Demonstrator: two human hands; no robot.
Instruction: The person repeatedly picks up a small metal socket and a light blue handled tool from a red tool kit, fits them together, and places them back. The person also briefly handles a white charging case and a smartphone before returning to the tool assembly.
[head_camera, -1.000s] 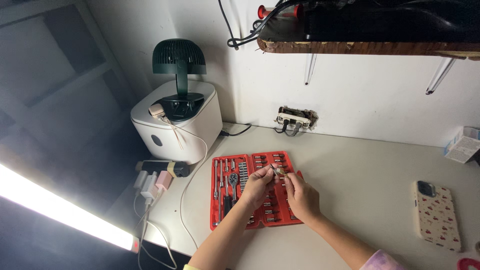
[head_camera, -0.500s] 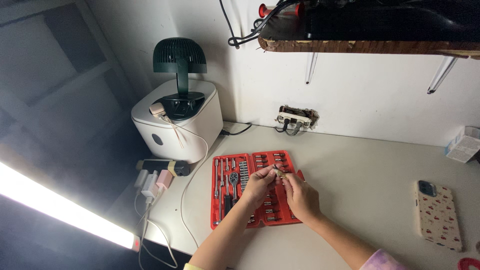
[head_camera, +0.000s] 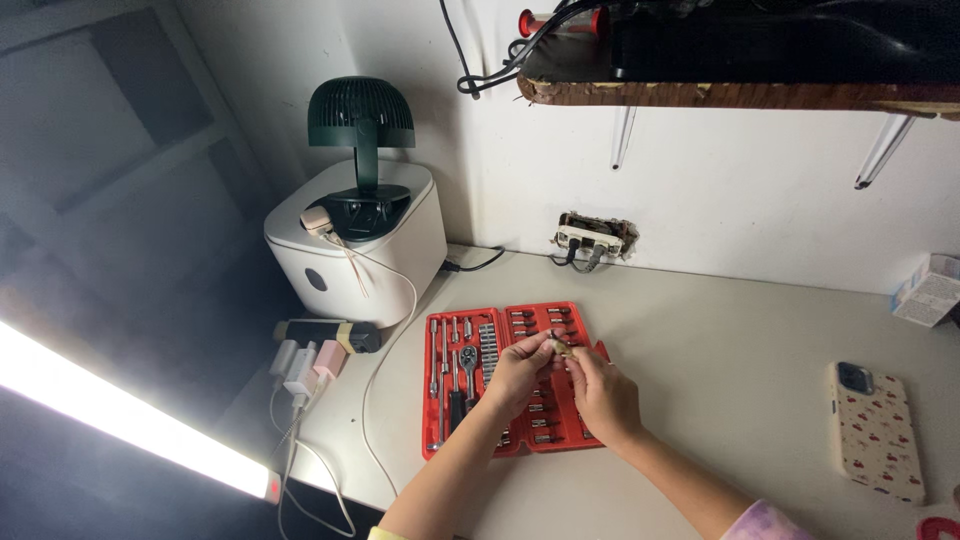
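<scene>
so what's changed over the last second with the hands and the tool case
Almost nothing. Both hands, left hand and right hand, remain together over the red tool case, pinching a small metal piece between the fingertips. Case, phone and fan have not moved.

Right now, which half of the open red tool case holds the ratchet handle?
The left half of the red tool case, under the left hand. It holds the ratchet handle and long tools; the right half, beneath the right hand, has only rows of small pieces.
</scene>
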